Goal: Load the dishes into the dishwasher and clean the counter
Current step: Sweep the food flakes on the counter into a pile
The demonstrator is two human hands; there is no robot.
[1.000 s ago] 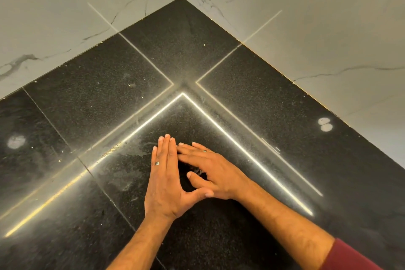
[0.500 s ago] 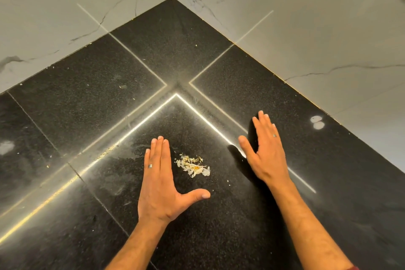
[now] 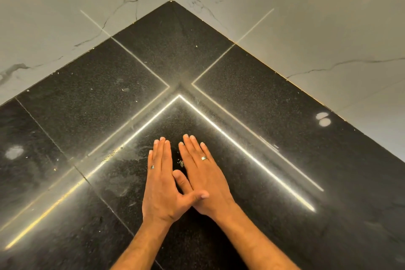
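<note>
Both my hands lie flat, palms down, on the black speckled counter (image 3: 274, 116) near its inner corner. My left hand (image 3: 162, 184) has straight fingers and wears a ring. My right hand (image 3: 203, 177) lies beside it, fingers straight, also ringed, with the two thumbs crossing. A small bit of pale food crumbs (image 3: 181, 162) shows in the narrow gap between the hands; most of the pile is hidden under them. No dishes or dishwasher are in view.
White marble-patterned walls (image 3: 306, 28) meet at the corner behind the counter. Bright reflected light strips run across the counter in a V. Scattered tiny crumbs (image 3: 125, 89) and smudges lie on the left part of the counter.
My right hand has slid left from the right side of the counter until it meets my left hand, covering most of the crumb pile that lay exposed half a second ago.
</note>
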